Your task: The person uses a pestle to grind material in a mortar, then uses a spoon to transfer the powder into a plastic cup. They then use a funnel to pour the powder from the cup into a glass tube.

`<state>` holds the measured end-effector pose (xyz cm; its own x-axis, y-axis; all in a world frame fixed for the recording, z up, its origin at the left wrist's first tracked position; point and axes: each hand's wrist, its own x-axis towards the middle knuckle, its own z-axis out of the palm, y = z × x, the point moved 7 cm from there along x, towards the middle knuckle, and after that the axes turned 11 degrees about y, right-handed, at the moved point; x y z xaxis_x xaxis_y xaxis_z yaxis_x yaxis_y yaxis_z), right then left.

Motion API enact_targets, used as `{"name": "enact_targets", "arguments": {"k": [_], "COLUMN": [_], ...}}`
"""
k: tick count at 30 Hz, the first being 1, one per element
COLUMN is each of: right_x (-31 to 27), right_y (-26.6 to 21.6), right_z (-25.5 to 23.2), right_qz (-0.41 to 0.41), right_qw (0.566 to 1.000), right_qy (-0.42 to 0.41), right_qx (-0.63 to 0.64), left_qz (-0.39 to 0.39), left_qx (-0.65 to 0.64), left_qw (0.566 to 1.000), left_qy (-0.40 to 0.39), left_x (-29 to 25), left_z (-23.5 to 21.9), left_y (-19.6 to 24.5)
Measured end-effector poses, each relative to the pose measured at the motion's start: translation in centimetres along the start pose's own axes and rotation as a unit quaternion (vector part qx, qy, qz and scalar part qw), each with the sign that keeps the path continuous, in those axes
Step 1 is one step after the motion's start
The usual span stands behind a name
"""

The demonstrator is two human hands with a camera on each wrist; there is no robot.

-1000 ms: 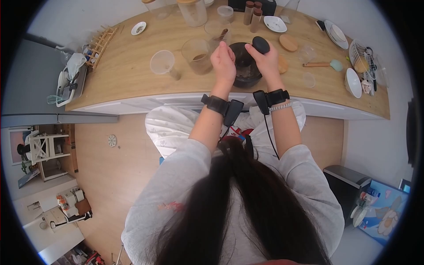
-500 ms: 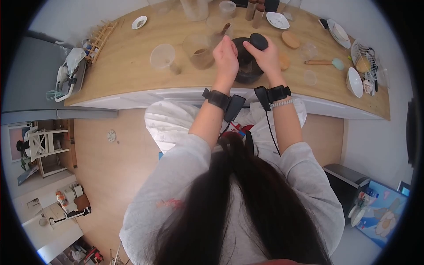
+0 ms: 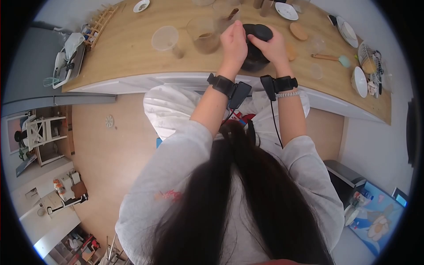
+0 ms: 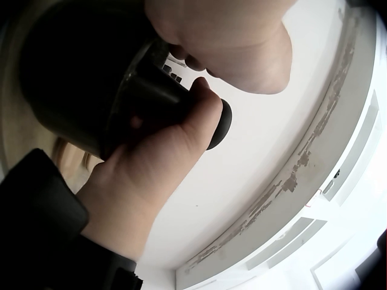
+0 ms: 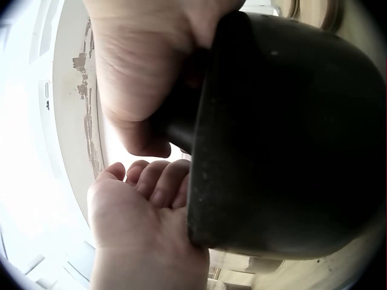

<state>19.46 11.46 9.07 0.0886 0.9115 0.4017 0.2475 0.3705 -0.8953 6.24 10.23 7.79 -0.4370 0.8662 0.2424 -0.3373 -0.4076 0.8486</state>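
On the wooden counter, close to its front edge, stands a black mortar [image 3: 256, 62]. My right hand [image 3: 274, 45] grips the black pestle [image 4: 158, 99] below its round knob [image 3: 261, 32], the lower part down in the mortar. My left hand [image 3: 234, 42] is cupped at the left side of the mortar's mouth, its heel right at the rim in the right wrist view. Its fingers [image 5: 162, 175] curl in above the rim toward the pestle, with no thing visible between them. The mortar's contents are hidden from every view now.
To the left stand a glass with brown powder [image 3: 206, 42], a clear cup [image 3: 165, 37] and a glass with a brown spoon [image 3: 233, 14]. On the right lie wooden lids [image 3: 299, 31], a green spatula [image 3: 335, 58], a white bowl [image 3: 359, 81] and a wire basket [image 3: 370, 55].
The head view has tilted, so the counter and hands sit higher in it. The mortar's inside, visible earlier, is now out of sight. The right hand still grips the pestle; the left stays at the mouth.
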Motion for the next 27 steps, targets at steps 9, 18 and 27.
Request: {"name": "enact_targets", "arguments": {"k": [9,18,27], "right_x": [0.08,0.19,0.14], "right_y": [-1.05,-0.65,-0.44], "right_z": [-0.22,-0.40,-0.24], "right_qz": [-0.020,-0.045,-0.012], "right_qw": [0.997,0.996,1.000], "right_qy": [0.040,0.056,0.012], "right_qx": [-0.060,-0.043,-0.026], "left_qz": [0.018,-0.037,-0.059], "left_qx": [-0.005,-0.061,-0.102], "left_qw": [1.000,0.997,0.993], "left_qy": [0.009,0.012,0.015], "left_x": [-0.04,0.10,0.19], "left_z": [0.11,-0.15,-0.27], "left_y": [0.14,-0.21,-0.34]}}
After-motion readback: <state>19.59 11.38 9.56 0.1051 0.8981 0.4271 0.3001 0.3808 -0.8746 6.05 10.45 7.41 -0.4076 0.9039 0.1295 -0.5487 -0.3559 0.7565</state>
